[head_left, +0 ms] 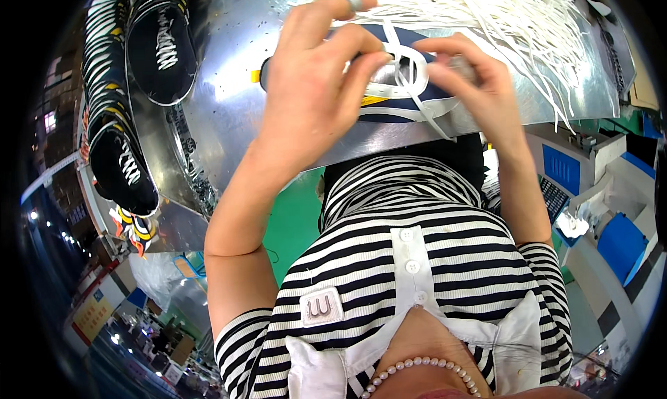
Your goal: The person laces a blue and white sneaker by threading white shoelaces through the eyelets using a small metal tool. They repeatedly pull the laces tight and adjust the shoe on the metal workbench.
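A navy and white shoe [439, 109] with yellow accents lies sideways on the metal table in front of me. A white shoelace [390, 35] runs loosely over its white eyelet strip [381, 90], one end trailing toward the near table edge. My left hand [313, 72], a ring on one finger, covers part of the shoe and pinches the lace between thumb and forefinger. Beside the right end of the eyelet strip is my right hand [479, 79], slightly blurred. Its thumb and forefinger are apart, with the other fingers curled.
Loose white shoelaces [528, 24] spread in a heap over the far right of the metal table [222, 131]. Dark shoes with white laces [161, 52] stand along the left, next to a long stacked row of shoes [104, 52]. Grey and blue equipment [590, 170] stands at right.
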`<action>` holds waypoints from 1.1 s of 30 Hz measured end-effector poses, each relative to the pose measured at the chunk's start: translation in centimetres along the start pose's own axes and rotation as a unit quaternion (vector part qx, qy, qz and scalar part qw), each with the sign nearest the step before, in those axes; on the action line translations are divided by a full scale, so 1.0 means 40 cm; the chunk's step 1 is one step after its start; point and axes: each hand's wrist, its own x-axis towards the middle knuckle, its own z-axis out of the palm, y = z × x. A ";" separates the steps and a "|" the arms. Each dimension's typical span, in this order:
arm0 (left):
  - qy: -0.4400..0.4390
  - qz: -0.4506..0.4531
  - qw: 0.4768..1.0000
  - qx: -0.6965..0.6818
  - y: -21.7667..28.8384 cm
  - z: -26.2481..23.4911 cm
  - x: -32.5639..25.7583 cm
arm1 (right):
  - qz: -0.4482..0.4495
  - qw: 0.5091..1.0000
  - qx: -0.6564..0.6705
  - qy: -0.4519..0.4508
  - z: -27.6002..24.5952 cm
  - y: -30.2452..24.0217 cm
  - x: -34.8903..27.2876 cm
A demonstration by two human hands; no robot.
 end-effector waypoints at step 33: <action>-0.036 -0.435 0.810 -0.391 0.007 0.134 -0.048 | 0.108 0.982 0.111 0.109 0.084 0.072 -0.029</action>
